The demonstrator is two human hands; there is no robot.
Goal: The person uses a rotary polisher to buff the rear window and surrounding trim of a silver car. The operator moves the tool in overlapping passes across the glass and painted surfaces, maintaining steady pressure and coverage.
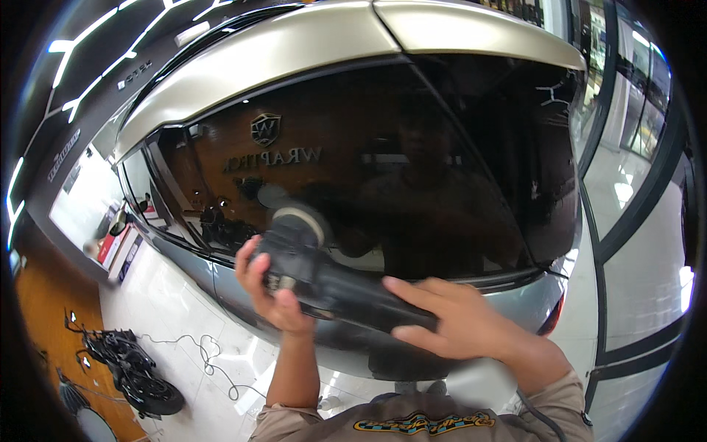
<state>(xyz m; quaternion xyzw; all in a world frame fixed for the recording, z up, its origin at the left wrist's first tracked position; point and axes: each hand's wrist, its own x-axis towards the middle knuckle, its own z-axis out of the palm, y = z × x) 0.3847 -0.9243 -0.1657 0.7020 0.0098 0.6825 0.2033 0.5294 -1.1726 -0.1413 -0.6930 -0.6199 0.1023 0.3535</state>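
A black electric polisher [361, 291] lies slantwise across the middle of the view, between both of my hands. My left hand [272, 291] is wrapped around its head, thumb toward me. My right hand [464, 317] grips the rear end of the body, fingers lying along the top. The pale round pad [300, 221] faces the dark side window [442, 191] of a car; I cannot tell whether it touches the glass. Above the window runs the car's champagne-coloured roof edge [309, 48], and below it the grey door panel [243, 295]. Reflections of the room and a person show in the glass.
A black motorcycle [132, 368] stands on the tiled floor at the lower left, near a loose thin cable [210, 357]. Dark-framed glass doors [611, 221] rise close on the right. A dark cord [541, 416] hangs beside my right arm.
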